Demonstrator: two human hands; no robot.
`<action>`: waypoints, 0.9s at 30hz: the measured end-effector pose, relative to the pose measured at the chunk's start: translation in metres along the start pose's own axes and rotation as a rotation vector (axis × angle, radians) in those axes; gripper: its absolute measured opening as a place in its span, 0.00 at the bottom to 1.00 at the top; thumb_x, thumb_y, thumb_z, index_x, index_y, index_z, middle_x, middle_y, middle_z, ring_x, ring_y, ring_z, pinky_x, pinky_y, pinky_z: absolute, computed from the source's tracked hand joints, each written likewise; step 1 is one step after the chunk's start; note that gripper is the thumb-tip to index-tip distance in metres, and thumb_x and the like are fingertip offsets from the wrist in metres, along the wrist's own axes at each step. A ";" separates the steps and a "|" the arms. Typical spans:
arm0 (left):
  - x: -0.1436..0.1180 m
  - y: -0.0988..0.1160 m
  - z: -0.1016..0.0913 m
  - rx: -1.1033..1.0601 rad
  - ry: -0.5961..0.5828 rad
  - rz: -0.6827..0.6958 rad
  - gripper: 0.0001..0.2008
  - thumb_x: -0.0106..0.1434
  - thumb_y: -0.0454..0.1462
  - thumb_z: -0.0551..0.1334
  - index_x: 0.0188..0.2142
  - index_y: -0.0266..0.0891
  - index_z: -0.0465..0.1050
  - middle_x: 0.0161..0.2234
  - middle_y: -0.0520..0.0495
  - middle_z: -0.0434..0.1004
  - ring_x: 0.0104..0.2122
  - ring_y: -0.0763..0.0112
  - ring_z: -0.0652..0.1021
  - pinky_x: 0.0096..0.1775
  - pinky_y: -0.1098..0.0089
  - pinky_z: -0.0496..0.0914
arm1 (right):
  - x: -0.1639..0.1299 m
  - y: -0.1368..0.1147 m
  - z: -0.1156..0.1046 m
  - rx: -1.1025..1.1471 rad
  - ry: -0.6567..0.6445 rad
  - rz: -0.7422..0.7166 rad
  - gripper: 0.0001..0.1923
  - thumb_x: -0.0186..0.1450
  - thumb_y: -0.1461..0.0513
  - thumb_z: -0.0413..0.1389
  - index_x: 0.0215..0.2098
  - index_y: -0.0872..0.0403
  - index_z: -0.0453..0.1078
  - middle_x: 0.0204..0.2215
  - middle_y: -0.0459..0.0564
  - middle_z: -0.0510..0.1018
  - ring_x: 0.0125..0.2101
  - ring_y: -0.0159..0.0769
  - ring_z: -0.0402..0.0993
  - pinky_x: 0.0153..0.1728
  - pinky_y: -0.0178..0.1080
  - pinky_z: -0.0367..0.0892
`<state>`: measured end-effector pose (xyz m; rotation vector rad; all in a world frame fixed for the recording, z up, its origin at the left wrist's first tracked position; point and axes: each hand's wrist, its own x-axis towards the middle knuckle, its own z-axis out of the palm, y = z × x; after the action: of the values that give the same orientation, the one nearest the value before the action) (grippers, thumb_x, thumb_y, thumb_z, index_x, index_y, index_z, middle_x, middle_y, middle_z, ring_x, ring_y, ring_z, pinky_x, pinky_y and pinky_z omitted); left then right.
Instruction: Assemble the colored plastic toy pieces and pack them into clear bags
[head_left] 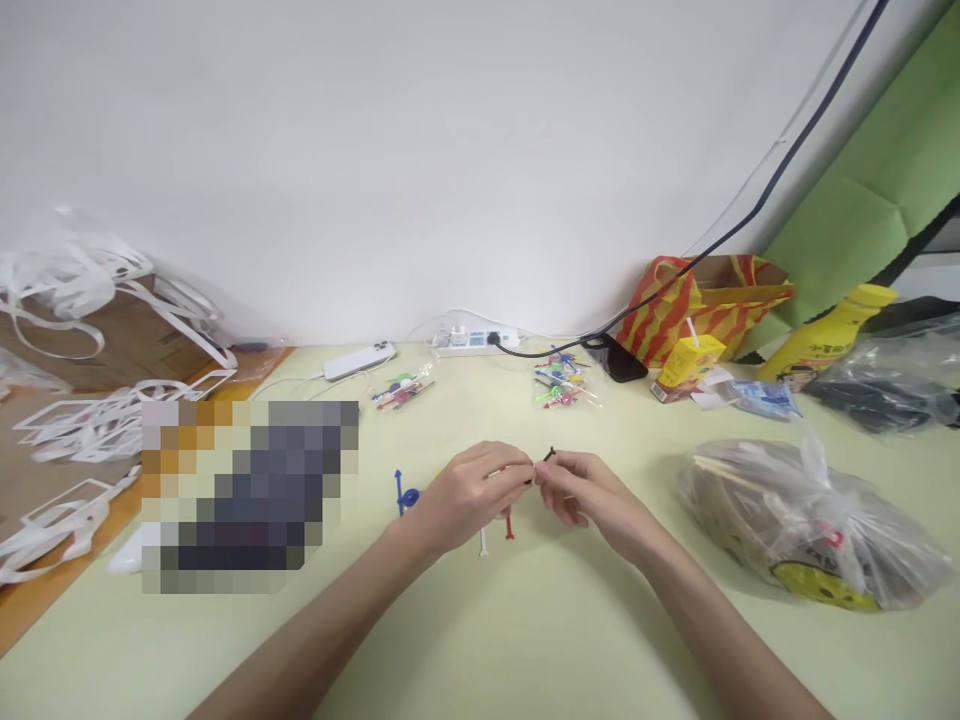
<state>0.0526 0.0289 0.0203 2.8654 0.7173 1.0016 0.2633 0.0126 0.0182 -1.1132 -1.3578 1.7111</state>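
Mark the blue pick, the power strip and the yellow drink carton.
blue pick (399, 492), head view, on its shaft.
power strip (474, 343), head view, on its top face.
yellow drink carton (686, 366), head view, on its front.

plastic bag (817, 530) right of hands, phone (360, 360) behind

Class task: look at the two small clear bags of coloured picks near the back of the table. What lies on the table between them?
Nothing: in the head view the stretch of table between the left bag of picks and the right bag of picks is bare.
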 end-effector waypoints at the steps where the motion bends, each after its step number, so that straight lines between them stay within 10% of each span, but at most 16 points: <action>1: 0.000 0.000 0.000 -0.015 -0.004 0.000 0.10 0.69 0.27 0.56 0.44 0.39 0.73 0.39 0.43 0.80 0.42 0.65 0.80 0.45 0.64 0.76 | 0.000 0.000 -0.001 0.024 0.016 -0.007 0.17 0.63 0.49 0.59 0.29 0.54 0.69 0.21 0.43 0.70 0.18 0.27 0.63 0.18 0.33 0.50; 14: 0.006 0.001 -0.008 -0.059 -0.014 0.081 0.10 0.70 0.27 0.55 0.43 0.39 0.72 0.40 0.43 0.81 0.43 0.64 0.80 0.47 0.62 0.76 | -0.003 0.000 -0.006 0.052 -0.188 0.035 0.15 0.62 0.51 0.62 0.29 0.55 0.70 0.24 0.44 0.73 0.19 0.27 0.65 0.19 0.32 0.53; 27: -0.002 -0.001 -0.002 -0.006 0.006 -0.098 0.08 0.71 0.35 0.59 0.49 0.40 0.71 0.43 0.43 0.81 0.42 0.66 0.82 0.43 0.68 0.77 | -0.002 0.008 0.010 -0.536 0.146 -0.344 0.09 0.63 0.64 0.51 0.25 0.52 0.63 0.21 0.42 0.67 0.23 0.31 0.60 0.26 0.34 0.54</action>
<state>0.0497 0.0291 0.0203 2.7927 0.8449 0.9984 0.2555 0.0050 0.0120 -1.1697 -1.8450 1.0254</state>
